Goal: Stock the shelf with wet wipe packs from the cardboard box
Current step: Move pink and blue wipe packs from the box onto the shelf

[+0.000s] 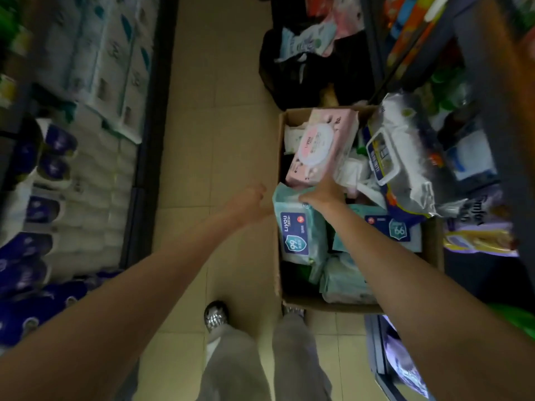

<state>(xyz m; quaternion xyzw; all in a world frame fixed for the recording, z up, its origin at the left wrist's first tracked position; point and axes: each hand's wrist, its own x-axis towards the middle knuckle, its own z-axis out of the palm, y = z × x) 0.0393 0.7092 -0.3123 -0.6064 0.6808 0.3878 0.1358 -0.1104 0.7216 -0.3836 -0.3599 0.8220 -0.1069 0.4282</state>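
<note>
**Reaching into the box of wipes**

Beige floor tiles (223, 117) run up a narrow aisle between two shelving units. Nearest the camera are grey trouser legs (231, 363) and a silver shoe (215, 315). Just beyond them the cardboard box (318, 304) sits on the floor at the right, against the right-hand shelf (489, 134). Inside it lie several pale green wet wipe packs — one (298, 233) with a blue "99" label stands against the box's left wall. The right hand (322, 195) reaches into the box, its fingers curled over that pack's top edge while its far side touches the lower end of a pink wet wipe pack (321, 146). Which of the two it actually grips I cannot tell. The left hand (249, 202) hangs just outside the box's left wall, fingers loosely curled, holding nothing. Farther right, a large white pack (405, 157) leans over the box's rim. Across the aisle, the left shelf (150, 117) carries stacked white tissue packs (95, 180).
</note>
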